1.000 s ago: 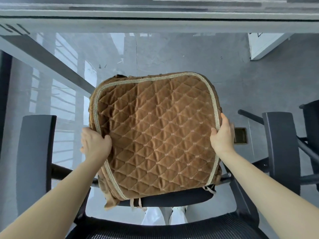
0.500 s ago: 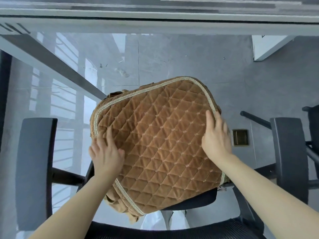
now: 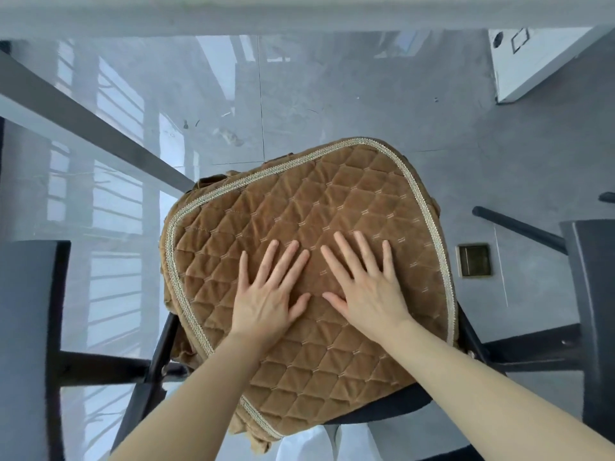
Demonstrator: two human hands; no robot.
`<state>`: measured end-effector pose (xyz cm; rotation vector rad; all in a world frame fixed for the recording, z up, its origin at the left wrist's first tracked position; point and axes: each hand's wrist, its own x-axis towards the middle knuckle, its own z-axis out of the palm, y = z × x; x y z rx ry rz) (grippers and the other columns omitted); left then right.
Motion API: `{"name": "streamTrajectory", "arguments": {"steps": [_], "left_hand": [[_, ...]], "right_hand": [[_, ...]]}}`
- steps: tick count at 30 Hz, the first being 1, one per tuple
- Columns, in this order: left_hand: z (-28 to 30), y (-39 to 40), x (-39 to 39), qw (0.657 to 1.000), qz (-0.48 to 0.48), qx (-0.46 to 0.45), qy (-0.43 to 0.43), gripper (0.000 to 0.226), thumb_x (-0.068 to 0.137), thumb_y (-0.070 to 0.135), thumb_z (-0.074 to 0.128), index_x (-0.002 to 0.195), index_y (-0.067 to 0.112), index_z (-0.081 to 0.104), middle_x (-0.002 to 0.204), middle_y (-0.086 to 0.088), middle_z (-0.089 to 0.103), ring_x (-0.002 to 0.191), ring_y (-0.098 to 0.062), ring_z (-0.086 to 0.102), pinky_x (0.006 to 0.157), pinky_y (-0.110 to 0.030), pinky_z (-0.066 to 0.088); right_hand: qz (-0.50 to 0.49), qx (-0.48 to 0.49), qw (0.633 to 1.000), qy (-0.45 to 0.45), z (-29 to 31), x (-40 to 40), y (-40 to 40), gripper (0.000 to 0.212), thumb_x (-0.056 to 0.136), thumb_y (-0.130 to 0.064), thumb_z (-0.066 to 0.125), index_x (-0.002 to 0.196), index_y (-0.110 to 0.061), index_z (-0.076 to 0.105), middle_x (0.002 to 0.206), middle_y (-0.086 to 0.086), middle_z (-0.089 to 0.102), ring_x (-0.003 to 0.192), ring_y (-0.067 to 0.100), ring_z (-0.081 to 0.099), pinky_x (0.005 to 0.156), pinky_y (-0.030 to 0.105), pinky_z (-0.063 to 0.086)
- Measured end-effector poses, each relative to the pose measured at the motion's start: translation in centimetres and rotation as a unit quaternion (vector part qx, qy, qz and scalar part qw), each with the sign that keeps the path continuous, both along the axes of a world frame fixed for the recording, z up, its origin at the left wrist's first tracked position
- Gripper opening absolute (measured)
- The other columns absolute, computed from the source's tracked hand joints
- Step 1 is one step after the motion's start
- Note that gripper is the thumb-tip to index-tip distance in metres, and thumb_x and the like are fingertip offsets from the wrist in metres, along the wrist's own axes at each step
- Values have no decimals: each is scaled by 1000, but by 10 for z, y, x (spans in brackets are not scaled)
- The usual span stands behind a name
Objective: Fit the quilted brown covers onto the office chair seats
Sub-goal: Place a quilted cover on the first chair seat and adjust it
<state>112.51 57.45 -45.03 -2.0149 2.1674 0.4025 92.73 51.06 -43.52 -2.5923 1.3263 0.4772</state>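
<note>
A quilted brown cover (image 3: pixel 332 207) with pale braided trim lies over the black office chair seat (image 3: pixel 386 407), whose near edge shows under the cover's lower right. My left hand (image 3: pixel 269 294) and my right hand (image 3: pixel 366 287) rest flat on the middle of the cover, side by side, fingers spread and pointing away from me. Neither hand grips anything. The cover's left edge hangs bunched over the seat's side.
Black armrests stand at the left (image 3: pixel 30 327) and right (image 3: pixel 592 311) of the seat. Grey tiled floor (image 3: pixel 332 94) lies beyond, with a brass floor socket (image 3: pixel 474 260) to the right. A glass partition frame (image 3: pixel 83 118) runs diagonally at the left. A white cabinet corner (image 3: pixel 532 61) is at top right.
Both hands have left the cover's side edges and moved inward to its middle, now pressing flat with fingers spread. The cover has settled lower onto the seat.
</note>
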Motion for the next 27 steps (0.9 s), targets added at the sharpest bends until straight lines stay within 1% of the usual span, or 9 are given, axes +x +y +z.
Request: {"name": "streamTrajectory", "arguments": {"steps": [3,5,9,13,18,22,24,26,27], "left_hand": [[0,4,21,995,101,-15,-12,73,92,63,33,155,31,18,162,8,16,150,-16,12,119,-56,0],[-2,8,24,991,133,-17,-10,73,91,63,33,155,31,16,163,8,14,151,-15,9,119,-56,-1],[-11,7,22,992,124,-29,-11,74,90,63,33,155,29,20,162,5,18,150,-17,12,118,-59,5],[-25,10,24,990,116,-72,-22,74,89,61,33,154,26,24,161,3,21,150,-19,15,118,-59,7],[-24,9,23,990,111,-82,-24,74,89,60,36,153,25,27,160,2,25,149,-20,19,118,-59,8],[-9,8,23,993,113,-42,-12,73,91,59,37,154,26,23,162,3,21,150,-19,13,119,-58,6],[6,5,21,993,117,-4,-3,71,93,55,36,155,26,17,163,3,14,151,-19,7,119,-57,4],[31,-3,15,989,135,63,18,70,97,47,36,156,27,5,165,4,2,151,-19,-4,120,-54,3],[47,-5,12,983,149,102,41,71,98,43,35,156,28,-1,165,5,-3,151,-20,-7,121,-51,5]], "right_hand": [[-53,-8,998,28,-2,-16,4,81,89,-68,29,155,-27,4,162,17,1,147,43,4,111,68,7],[-72,-12,997,23,-2,-20,9,80,89,-68,28,155,-29,5,162,16,2,147,44,3,113,68,7],[-82,-15,996,-8,-14,-22,8,76,90,-65,34,154,-33,10,163,12,3,149,39,3,114,65,8],[-86,-46,995,-33,-29,-24,10,76,89,-64,37,154,-33,14,163,11,7,149,38,5,115,64,7],[-82,-42,995,-32,-27,-24,9,76,89,-64,36,154,-33,14,163,11,7,149,38,5,115,64,5],[-82,3,997,-13,-9,-21,8,74,91,-63,34,154,-31,11,163,13,5,148,39,4,115,64,6],[-83,34,996,-2,12,-18,4,73,95,-57,36,155,-29,6,163,13,2,148,40,2,115,62,6],[-104,85,991,-3,42,-15,1,71,99,-45,36,154,-22,-3,163,11,-1,149,37,-3,118,55,7],[-120,109,987,-14,60,-15,3,70,101,-39,36,154,-18,-5,163,10,2,149,35,-2,119,50,9]]}}
